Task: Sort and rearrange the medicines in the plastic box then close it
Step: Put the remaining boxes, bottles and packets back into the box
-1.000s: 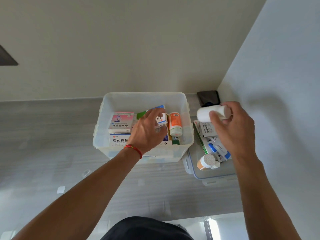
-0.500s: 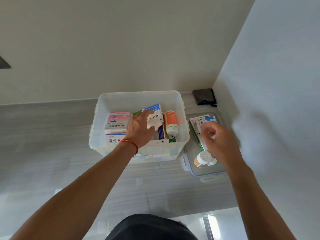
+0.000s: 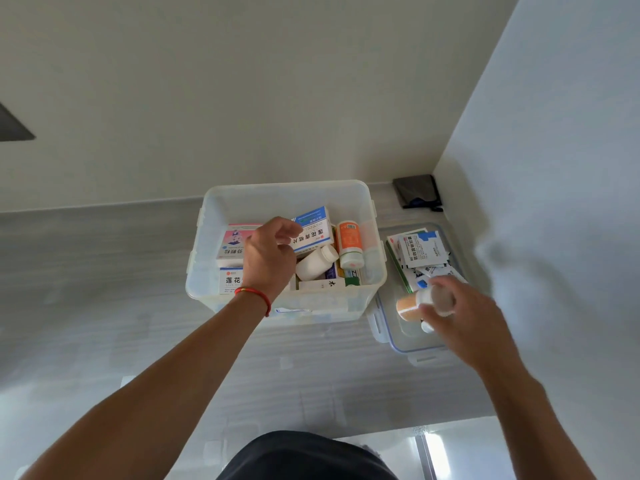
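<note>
Sorting is midway: the right hand (image 3: 460, 317) grips an orange-labelled bottle (image 3: 412, 304) over the lid (image 3: 384, 327), right of the plastic box (image 3: 287, 195), while the left hand (image 3: 268, 256), loosely curled, hovers inside; next, a free slot.

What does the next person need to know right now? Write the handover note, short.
Left hand: inside the plastic box, fingers loosely curled over the boxes, holding nothing that shows.
Right hand: grips the orange bottle over the lid, which lies beside the box on the right.
In the box: blue-and-white carton, white bottle on its side, orange-labelled bottle, other cartons.
On the lid: sachets.
Left: move the orange bottle and sachets into the box, tidy, close it.
</note>
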